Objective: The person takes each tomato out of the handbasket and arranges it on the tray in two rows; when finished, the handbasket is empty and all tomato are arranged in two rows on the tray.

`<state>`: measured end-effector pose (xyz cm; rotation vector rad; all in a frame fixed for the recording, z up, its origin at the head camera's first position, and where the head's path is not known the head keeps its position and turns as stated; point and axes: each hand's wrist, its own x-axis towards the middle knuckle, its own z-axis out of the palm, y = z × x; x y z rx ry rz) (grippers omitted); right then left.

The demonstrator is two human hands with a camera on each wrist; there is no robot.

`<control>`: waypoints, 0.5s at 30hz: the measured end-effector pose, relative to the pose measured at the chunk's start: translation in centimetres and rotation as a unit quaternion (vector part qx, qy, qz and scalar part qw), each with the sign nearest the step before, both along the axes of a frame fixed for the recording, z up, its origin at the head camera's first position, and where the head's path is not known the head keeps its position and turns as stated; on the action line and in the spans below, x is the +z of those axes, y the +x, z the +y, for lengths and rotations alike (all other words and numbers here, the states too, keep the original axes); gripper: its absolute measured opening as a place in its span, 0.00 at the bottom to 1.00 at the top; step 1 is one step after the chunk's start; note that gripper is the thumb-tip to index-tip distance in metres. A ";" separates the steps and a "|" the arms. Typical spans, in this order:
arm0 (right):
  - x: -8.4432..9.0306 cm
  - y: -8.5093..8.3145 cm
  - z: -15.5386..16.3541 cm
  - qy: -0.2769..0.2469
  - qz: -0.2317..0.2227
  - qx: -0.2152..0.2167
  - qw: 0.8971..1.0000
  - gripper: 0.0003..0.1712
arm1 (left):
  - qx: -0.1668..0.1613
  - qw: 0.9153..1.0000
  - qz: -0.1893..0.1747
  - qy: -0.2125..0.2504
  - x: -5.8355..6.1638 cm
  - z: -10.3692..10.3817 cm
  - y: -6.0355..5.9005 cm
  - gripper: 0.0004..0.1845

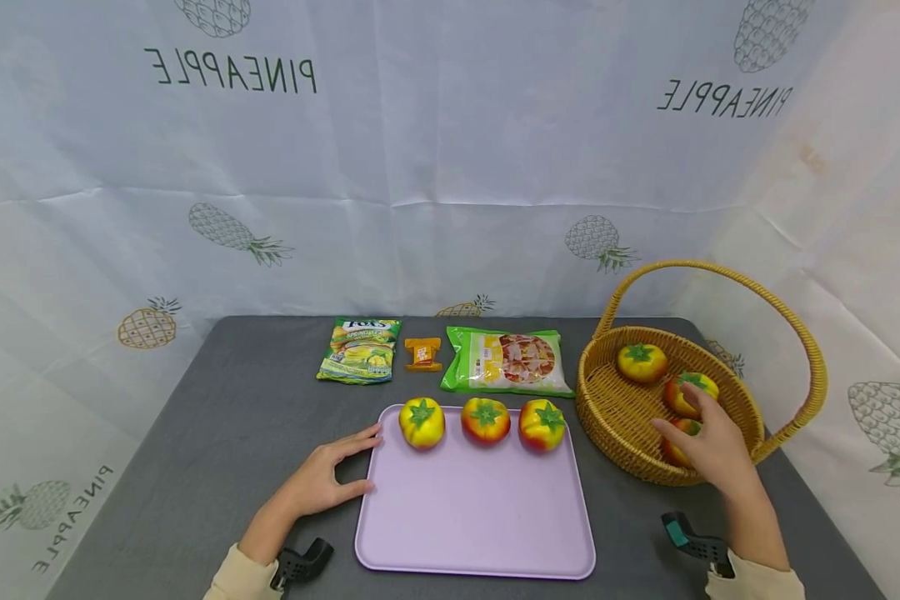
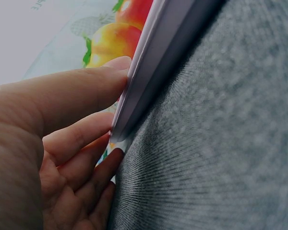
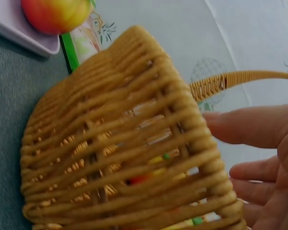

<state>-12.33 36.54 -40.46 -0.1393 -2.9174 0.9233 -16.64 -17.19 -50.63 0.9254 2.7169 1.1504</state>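
My left hand (image 1: 321, 477) lies at the left rim of a lilac tray (image 1: 480, 517), thumb and fingertips against the edge. In the left wrist view, the thumb (image 2: 93, 91) touches the tray's side. Along the tray's far edge sit a yellow toy fruit (image 1: 422, 423) with a green leafy cap, a red-yellow one (image 1: 485, 421) and another (image 1: 542, 426). Over the wicker basket (image 1: 607, 417) hovers my right hand (image 1: 714, 446), fingers spread, holding nothing. Inside the basket are three similar fruits: one at the back (image 1: 642, 362), one in the middle (image 1: 692, 392) and one partly hidden by the hand (image 1: 678, 443).
Behind the tray lie a green-yellow candy bag (image 1: 360, 352), a small orange packet (image 1: 423, 355) and a green-and-white food bag (image 1: 506, 361). The basket's tall handle (image 1: 783, 321) arches over its opening. A pineapple-print cloth (image 1: 435, 158) hangs behind the dark grey table (image 1: 270, 400).
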 end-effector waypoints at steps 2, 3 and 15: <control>0.0 0.0 0.4 0.010 -0.011 -0.001 1.000 0.51 | -0.001 1.000 0.000 0.002 0.0 0.0 0.0 0.32; 0.0 0.0 0.5 0.013 -0.018 -0.001 1.000 0.51 | -0.002 1.000 0.002 0.003 0.0 0.0 0.0 0.32; 0.1 -0.1 1.2 0.062 -0.067 -0.007 0.996 0.53 | -0.002 1.000 0.000 0.002 -0.1 -0.1 0.0 0.32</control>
